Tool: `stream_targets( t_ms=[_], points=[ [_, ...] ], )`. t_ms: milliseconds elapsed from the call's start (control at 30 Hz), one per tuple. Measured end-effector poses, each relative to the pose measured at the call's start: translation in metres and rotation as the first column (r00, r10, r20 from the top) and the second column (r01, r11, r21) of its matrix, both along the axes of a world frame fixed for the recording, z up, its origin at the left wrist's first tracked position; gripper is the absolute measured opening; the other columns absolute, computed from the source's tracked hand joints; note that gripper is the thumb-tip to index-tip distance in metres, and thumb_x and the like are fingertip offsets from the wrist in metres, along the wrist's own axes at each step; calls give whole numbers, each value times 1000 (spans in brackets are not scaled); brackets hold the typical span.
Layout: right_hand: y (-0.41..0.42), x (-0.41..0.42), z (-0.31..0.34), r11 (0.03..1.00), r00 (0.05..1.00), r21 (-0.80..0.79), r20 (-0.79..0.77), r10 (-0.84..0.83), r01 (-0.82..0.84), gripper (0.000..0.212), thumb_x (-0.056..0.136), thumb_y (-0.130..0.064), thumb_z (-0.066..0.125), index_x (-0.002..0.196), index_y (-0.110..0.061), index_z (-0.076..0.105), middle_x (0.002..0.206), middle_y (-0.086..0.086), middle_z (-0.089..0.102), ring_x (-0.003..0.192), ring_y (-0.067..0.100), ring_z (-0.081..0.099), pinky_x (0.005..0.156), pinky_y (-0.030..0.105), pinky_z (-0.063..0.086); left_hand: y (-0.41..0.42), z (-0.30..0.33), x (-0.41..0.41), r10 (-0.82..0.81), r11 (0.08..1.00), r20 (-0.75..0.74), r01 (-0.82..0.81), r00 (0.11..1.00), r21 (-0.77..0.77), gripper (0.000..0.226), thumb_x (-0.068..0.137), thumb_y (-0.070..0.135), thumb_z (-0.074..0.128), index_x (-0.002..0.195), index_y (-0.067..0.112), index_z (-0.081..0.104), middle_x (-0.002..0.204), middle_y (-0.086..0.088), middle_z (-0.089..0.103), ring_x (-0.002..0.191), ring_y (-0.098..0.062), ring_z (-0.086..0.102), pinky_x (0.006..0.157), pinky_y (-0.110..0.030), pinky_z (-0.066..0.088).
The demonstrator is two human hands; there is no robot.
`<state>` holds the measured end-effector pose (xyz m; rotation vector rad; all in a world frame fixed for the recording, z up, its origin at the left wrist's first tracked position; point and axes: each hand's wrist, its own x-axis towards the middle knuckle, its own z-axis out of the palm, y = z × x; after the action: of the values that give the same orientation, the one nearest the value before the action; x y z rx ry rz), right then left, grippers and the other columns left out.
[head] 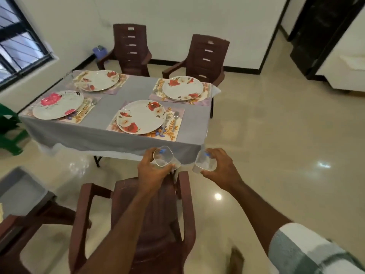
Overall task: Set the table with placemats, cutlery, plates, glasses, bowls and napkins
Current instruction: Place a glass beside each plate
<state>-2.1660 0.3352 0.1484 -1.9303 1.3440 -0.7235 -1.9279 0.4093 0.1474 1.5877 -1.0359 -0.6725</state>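
We hold one clear glass (163, 158) in our left hand (151, 171) and another glass (204, 162) in our right hand (220, 166), fingers curled round each. Both are just off the near edge of the table (110, 103) (above a brown chair (152, 210)). Four flowery plates (141, 117) sit on placemats (173, 133).

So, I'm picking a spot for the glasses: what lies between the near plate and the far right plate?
In the head view, only placemat edges and a bare strip of grey tablecloth lie between the near plate and the far right plate.
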Motion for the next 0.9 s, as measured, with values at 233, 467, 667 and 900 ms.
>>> stream_targets(
  t_ms=[233, 467, 667, 900],
  points=[
    [-113, -33, -27, 997, 994, 15, 81, 72, -74, 71, 68, -17, 88, 133, -18, 58, 123, -4, 54, 109, 12, 56, 93, 25, 48, -46, -8, -48, 155, 987, 10, -156, 988, 42, 60, 58, 38, 89, 112, 37, 62, 114, 15, 68, 111, -11, 64, 90, -36, 57],
    [-200, -43, -16, 993, 984, 33, 142, 109, -115, 71, 67, -12, 90, 130, -19, 58, 123, -4, 54, 110, 9, 55, 94, 22, 46, -102, 11, -59, 231, 971, 66, -234, 971, 48, 60, 67, 5, 91, 113, 32, 64, 112, 15, 69, 107, -5, 64, 81, -21, 52],
    [-277, -7, -15, 980, 970, 40, 155, 187, -196, 71, 70, -16, 90, 132, -16, 57, 128, -1, 54, 114, 11, 55, 87, 2, 39, -162, 10, -32, 264, 958, 91, -272, 960, 87, 63, 68, 19, 94, 119, 35, 61, 117, 16, 67, 110, -2, 63, 87, -25, 52],
    [-377, 86, -25, 958, 953, 61, 138, 269, -279, 71, 74, -21, 87, 137, -16, 53, 131, -5, 52, 111, 2, 45, 93, 15, 37, -244, -9, 33, 321, 937, 82, -329, 943, 120, 61, 66, 25, 95, 113, 43, 62, 114, 27, 63, 105, 12, 58, 86, -27, 53]
  ],
)
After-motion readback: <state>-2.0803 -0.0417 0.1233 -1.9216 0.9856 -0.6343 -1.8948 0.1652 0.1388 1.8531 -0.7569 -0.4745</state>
